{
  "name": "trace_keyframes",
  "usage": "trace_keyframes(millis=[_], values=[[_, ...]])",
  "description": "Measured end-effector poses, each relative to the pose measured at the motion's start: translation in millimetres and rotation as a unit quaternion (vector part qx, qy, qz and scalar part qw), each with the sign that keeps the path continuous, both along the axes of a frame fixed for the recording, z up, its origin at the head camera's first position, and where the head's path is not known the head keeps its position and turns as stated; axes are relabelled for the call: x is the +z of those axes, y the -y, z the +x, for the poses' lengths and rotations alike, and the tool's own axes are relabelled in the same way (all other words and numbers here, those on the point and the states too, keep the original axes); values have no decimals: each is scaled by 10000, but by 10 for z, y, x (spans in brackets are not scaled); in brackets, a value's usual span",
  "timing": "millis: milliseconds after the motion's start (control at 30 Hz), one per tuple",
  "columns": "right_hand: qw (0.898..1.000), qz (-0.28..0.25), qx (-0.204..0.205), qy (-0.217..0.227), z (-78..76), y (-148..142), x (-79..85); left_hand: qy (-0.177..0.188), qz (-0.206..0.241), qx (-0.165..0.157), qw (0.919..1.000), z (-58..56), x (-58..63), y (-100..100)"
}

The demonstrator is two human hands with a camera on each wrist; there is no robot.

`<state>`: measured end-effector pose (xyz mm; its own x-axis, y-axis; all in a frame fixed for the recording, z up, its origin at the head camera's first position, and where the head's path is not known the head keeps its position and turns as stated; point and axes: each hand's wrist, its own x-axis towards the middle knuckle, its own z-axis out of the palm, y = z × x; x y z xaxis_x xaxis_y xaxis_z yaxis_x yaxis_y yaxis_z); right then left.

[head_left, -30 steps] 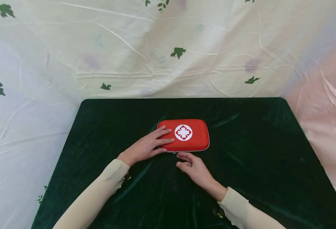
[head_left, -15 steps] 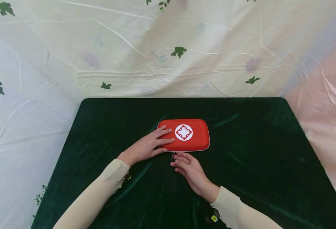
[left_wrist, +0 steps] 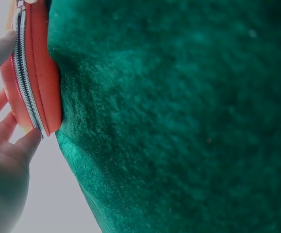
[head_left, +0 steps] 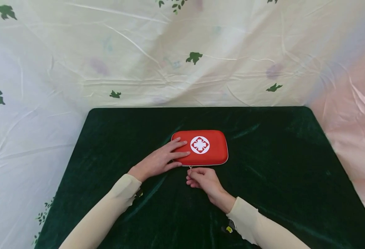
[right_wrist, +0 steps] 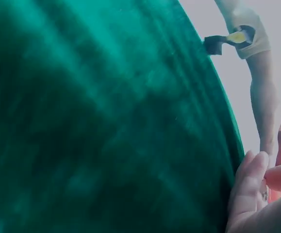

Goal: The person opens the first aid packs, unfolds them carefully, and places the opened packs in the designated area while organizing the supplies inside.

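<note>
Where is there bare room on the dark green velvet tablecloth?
Right of the red rectangular zippered case; behind it to the pale printed curtain; outside the left cream sleeve. Crowded: case front (right hand), left end (left hand).

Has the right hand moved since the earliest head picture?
Yes: judged against the red case, the right hand has shifted slightly left, and it now pinches the zipper pull at the case's near edge.

A single sign can be made out: a round white emblem [head_left: 200,145] printed on the top of the red case [head_left: 218,148]. Within its circle, bordered by red, stands a thick white cross [head_left: 200,145] with four arms, upright in the head view. The whole emblem lies uncovered there.
</note>
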<state>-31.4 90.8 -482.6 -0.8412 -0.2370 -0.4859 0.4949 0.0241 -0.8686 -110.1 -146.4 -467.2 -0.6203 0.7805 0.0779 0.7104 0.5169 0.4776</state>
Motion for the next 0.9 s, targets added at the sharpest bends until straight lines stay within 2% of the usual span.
trace_keyframes(millis=[167, 333, 500, 700, 900], values=[[9950, 646, 314, -692, 6, -65, -12, 21, -5, -5, 10000, 0, 12, -5], [9786, 1422, 570, -1375, -4, -116, 9, 0, -52, -15, 10000, -3, 13, -5], [9611, 1846, 864, -1865, -4, -168, 37, -43, -112, 8, 9999, -4, 4, -13], [9378, 2361, 1122, -2284, -27, -254, 64, -98, -88, 5, 9999, 6, 4, -14], [9267, 2607, 1189, -2434, -45, -349, 78, -113, -81, 33, 9999, 17, 8, -11]])
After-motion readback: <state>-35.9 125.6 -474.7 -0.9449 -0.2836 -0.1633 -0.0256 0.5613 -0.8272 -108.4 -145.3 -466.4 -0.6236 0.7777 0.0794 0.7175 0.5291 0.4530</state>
